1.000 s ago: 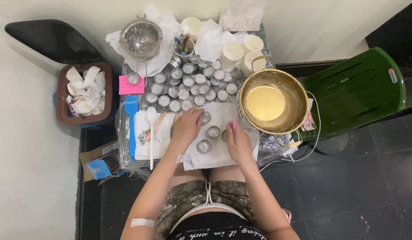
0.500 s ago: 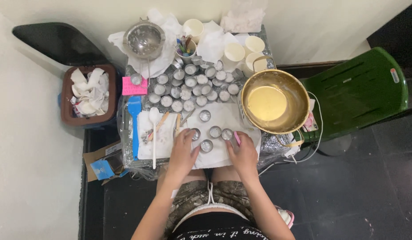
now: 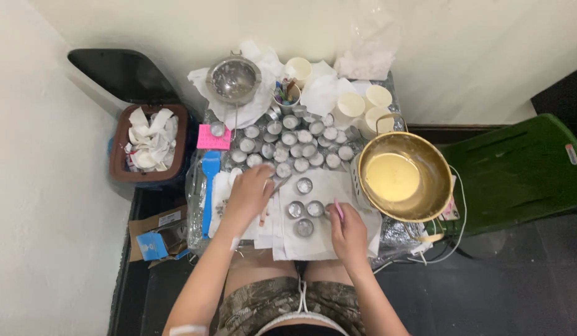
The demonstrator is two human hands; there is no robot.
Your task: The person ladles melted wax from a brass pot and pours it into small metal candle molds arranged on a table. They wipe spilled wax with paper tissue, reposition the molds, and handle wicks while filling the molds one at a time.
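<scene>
Several small round tin cups (image 3: 304, 227) stand on a white paper sheet (image 3: 313, 249) in front of me. My right hand (image 3: 347, 233) pinches the rightmost tin cup (image 3: 329, 210) of that group at its rim. My left hand (image 3: 251, 194) rests on the left side of the sheet, fingers curled around a thin stick (image 3: 264, 216) that pokes out below the palm. Its fingertips lie close to the front row of a large cluster of tin cups (image 3: 294, 142) farther back.
A brass pot of yellow liquid (image 3: 394, 177) stands at the right, a metal strainer (image 3: 233, 79) and paper cups (image 3: 376, 96) at the back. A blue spatula (image 3: 209, 186) and a pink pad (image 3: 212, 138) lie at the left. A bin of crumpled paper (image 3: 148, 143) and a green chair (image 3: 518, 168) flank the table.
My left hand has moved up and to the left, away from the front cups toward the back cluster. My right hand stays at the right-hand cup.
</scene>
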